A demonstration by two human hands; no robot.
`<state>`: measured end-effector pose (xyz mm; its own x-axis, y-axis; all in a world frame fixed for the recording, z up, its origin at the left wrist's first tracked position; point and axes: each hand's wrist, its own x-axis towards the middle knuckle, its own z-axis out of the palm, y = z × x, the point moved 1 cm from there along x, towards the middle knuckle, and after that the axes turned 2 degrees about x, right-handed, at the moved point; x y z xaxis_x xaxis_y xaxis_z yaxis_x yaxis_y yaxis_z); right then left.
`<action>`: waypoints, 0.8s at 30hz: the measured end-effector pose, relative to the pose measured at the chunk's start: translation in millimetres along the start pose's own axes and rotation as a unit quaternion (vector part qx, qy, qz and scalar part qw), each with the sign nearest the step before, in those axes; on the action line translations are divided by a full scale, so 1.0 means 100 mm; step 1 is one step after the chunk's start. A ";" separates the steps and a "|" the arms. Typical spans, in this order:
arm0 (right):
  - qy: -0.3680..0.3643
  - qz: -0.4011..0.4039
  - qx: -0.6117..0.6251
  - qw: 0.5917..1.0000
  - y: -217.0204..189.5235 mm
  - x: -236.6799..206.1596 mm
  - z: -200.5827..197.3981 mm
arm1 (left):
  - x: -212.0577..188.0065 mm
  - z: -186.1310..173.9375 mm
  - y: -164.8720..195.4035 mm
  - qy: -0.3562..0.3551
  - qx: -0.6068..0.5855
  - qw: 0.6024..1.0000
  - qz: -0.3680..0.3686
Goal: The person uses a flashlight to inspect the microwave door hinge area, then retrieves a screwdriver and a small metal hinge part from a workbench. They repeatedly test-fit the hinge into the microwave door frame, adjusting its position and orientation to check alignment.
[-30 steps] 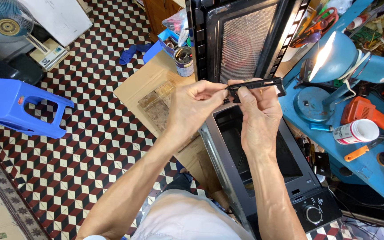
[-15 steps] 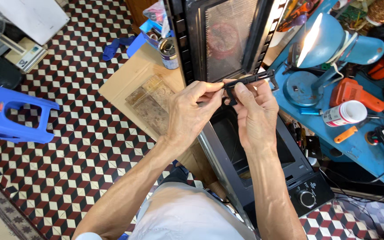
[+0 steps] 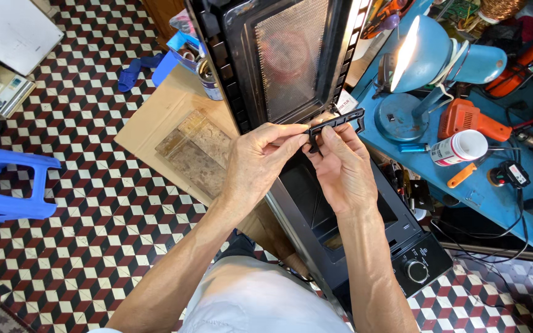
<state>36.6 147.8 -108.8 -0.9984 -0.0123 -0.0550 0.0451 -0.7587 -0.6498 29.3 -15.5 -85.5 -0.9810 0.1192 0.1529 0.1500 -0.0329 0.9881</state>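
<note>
Microwave oven point(image 3: 365, 246): black, door open, standing between the tiled floor on the left and the blue workbench point(image 3: 495, 197) on the right.
Oven door point(image 3: 279, 55): swung away to the far side, mesh window facing the viewer.
Left hand point(image 3: 257, 163): fingers curled nearly closed, thumb and forefinger pinching the left end of the black plastic strip point(image 3: 335, 122).
Right hand point(image 3: 343, 169): partly closed, fingertips gripping the strip from below, near its middle.
Black plastic strip: narrow, slotted, held just in front of the door's lower edge, above the oven cavity.
</note>
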 end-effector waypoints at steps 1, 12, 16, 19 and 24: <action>0.003 -0.007 -0.001 1.000 0.01 0.01 -0.02 | 0.02 0.01 -0.03 -0.001 0.009 1.000 -0.009; 0.061 0.046 -0.005 0.997 -0.06 0.16 -0.27 | 0.21 0.11 -0.20 -0.023 0.157 0.980 0.120; 0.116 0.062 0.047 0.990 -0.01 0.20 -0.30 | 0.26 0.18 -0.28 -0.013 0.180 0.974 0.138; 0.105 0.019 -0.007 0.994 -0.03 0.20 -0.34 | 0.38 0.21 -0.41 -0.052 0.081 0.995 -0.014; 0.076 0.027 -0.030 0.996 -0.13 0.24 -0.46 | 0.56 0.25 -0.59 -0.138 -0.122 0.967 -0.174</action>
<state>13.8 187.5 -136.5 -0.9778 0.0501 -0.2032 0.1059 -0.7189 -0.6870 -31.8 17.9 -134.6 -0.8914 0.4250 -0.1573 -0.2505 -0.1729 0.9526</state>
